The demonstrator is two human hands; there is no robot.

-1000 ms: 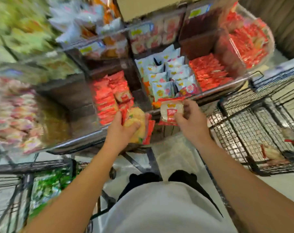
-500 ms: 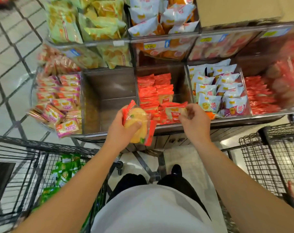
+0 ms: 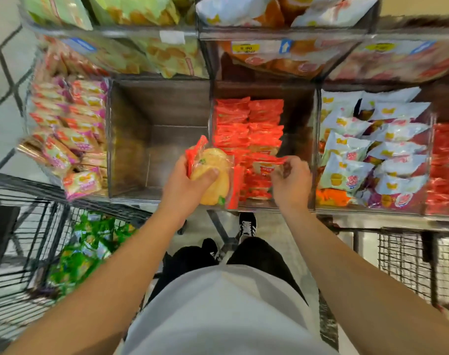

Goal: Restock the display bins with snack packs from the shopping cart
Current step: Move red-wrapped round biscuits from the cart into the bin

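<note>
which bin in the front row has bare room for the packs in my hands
The wooden bin between the pink packs and the red packs shows bare floor. The red bin is stacked toward its front; the white packs crowd theirs.

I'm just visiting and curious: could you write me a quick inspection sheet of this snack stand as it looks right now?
Surface: clear display bins; the wood-lined bin holds nothing.
Job's things: red snack packs fill the middle bin; green packs lie in the shopping cart.
Clutter: pink packs and white packs in neighbouring bins.
Hands: left hand grips a stack of cracker packs; right hand pinches one red pack.
Cables: nothing seen.
Surroundings: tiled floor, a second wire cart.
</note>
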